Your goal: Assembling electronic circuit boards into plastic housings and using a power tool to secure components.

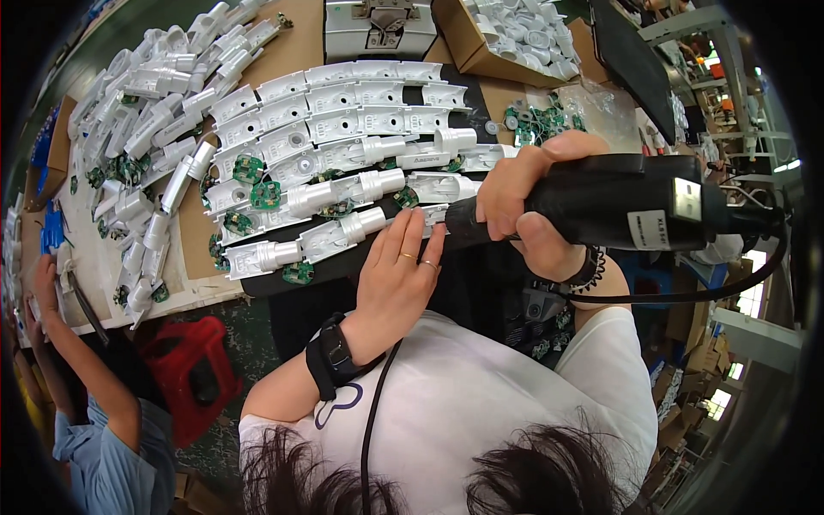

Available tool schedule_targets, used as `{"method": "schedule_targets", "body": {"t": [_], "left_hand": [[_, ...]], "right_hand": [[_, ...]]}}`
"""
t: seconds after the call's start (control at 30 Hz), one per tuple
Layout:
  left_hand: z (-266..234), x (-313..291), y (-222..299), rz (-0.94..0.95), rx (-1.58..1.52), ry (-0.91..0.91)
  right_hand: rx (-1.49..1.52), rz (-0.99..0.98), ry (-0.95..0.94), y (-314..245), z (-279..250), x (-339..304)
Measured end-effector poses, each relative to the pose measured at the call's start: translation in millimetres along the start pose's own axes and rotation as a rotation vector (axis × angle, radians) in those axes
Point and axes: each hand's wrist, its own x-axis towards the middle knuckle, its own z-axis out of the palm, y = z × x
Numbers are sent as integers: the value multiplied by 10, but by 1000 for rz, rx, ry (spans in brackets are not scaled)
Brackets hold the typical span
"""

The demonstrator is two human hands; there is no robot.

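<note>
My right hand [536, 197] is wrapped round a black electric screwdriver [622, 202] lying almost level, its front end to the left. That end meets a white plastic housing [435, 215] in the nearest row; the tip itself is hard to make out. The fingers of my left hand [397, 270] press on the same housing, fairly straight, with the thumb hidden. Just left of them is another white housing [343, 236] with a cylindrical end. Green circuit boards [266, 196] sit on or beside several housings in the near rows.
A heap of white housings [159, 112] covers the table's left side. At the back stand a metal-latched case [378, 34] and a cardboard box of white parts [524, 39]. Circuit boards [549, 120] lie at right. A co-worker's arm [94, 360] and red stool [193, 378] are at left.
</note>
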Motion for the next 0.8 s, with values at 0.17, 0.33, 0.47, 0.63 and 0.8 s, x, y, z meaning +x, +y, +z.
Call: {"method": "schedule_targets", "body": {"t": [0.17,0.33,0.47,0.63,0.8], "left_hand": [[-22,29,-10,-45,-126,-9],[-24,31,-36,-54,-175,-20],[-14,23,-65,-41,-194,-20],[-8,29,-77,-43,-208,-14],[-2,40,-80,-32,-177,23]], "right_hand": [[-62,-10,-8,103,9,-38],[-51,-26,-21,181,52,-32],[-28,-9,-2,207,96,-25],[-22,-15,-1,201,111,-18],[-17,-24,3,212,124,-11]]}}
